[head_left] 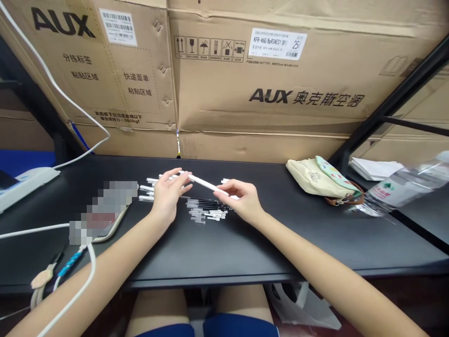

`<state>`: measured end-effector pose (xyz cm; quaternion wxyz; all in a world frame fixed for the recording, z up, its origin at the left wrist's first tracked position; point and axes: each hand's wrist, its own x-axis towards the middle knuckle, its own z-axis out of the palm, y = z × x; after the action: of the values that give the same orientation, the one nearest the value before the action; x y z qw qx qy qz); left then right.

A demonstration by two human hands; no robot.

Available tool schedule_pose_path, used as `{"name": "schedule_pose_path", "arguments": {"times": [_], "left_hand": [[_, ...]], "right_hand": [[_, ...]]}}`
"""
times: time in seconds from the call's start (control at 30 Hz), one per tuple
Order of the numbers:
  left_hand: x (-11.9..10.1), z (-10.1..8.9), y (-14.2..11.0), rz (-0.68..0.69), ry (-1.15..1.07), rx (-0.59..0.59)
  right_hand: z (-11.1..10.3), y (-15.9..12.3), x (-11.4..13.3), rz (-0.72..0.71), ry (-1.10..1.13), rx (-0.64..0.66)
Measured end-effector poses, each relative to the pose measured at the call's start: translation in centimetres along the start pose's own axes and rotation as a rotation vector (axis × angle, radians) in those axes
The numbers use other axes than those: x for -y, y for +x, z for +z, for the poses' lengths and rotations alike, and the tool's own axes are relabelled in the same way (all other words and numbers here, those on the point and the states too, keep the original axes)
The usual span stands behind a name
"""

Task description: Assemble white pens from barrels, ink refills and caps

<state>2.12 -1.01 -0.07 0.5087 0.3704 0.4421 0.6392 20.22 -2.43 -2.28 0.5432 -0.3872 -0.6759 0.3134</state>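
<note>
1. The fingers of your left hand [166, 195] are clamped on the left, far end of the white pen [206, 183]
2. The fingers of your right hand [247, 200] pinch its right, near end
3. You hold it aslant above the counter [224, 257], between your hands
4. Black refills [203, 204] lie just nearer, with small clear and white parts [214, 215] nearer still
5. More white pens [146, 198] lie left, beside your left hand

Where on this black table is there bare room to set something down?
The black table has bare patches between its near edge and the small white parts, and between the right hand and the cream pouch. It's crowded around the left hand, with white pens; between the hands, with dark refills; and farther left, with a pixelated device and white cable.
</note>
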Motion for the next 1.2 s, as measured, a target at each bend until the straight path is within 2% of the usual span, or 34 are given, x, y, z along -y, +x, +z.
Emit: {"name": "schedule_pose_path", "arguments": {"times": [0.3,0.47,1.2], "left_hand": [[0.17,-0.07,0.25,0.002,-0.067,-0.065],[0.15,-0.11,0.38,-0.04,-0.111,-0.074],[0.07,-0.14,0.49,-0.054,-0.118,-0.064]], "right_hand": [[0.51,-0.42,0.15,-0.285,-0.13,0.078],[0.62,-0.5,0.63,-0.368,-0.161,0.052],[0.33,-0.55,0.39,-0.349,-0.203,0.065]]}}
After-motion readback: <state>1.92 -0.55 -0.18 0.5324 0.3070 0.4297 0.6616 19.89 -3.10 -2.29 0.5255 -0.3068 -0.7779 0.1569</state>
